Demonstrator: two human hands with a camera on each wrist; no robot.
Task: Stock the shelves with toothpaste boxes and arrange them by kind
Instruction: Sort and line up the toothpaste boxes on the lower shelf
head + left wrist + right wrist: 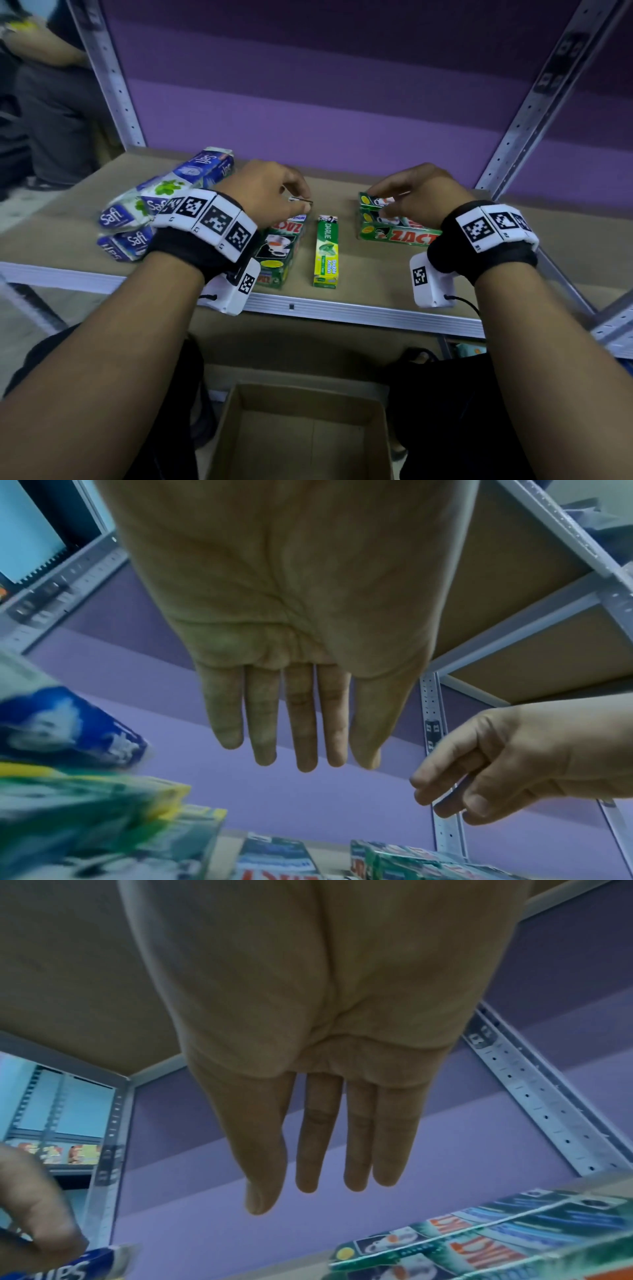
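On the brown shelf board lie a heap of blue-and-white Safi boxes at the left, a green Zact box, a green-yellow Darlie box and a stack of Zact boxes at the right. My left hand is at the far end of the single Zact box; whether it touches is unclear. In the left wrist view its fingers hang straight and hold nothing. My right hand hovers over the right stack, fingers straight and empty.
An open cardboard box stands on the floor below the shelf's metal front edge. Perforated metal uprights frame the bay against a purple back wall. A seated person is at the far left.
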